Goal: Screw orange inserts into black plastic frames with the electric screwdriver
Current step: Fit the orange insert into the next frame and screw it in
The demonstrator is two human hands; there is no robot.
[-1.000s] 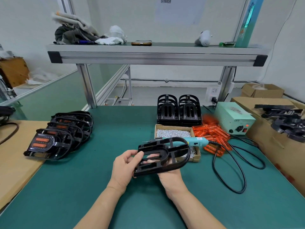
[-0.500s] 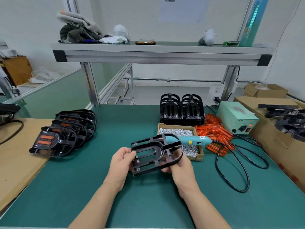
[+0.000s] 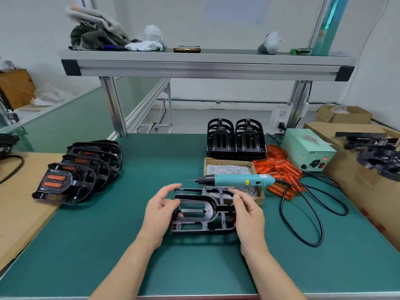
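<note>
left hand grips the left end of the black frame, thumb on top, index finger lifted off it
right hand holds the right end, fingers curled over the rim
frame lies flat between them, ribbed side up, moulded R visible, green showing through its slots. it's low at the tabletop, can't tell if it rests on it or is just above
just behind: electric screwdriver lies across the cardboard screw box, bit pointing left, black cable looping off to the right
orange inserts are piled against the box's right side
two spare frame stacks stand upright behind the box, power unit right of them
far left: overlapping row of finished frames with orange fitted, front one partly on the tan board
</note>
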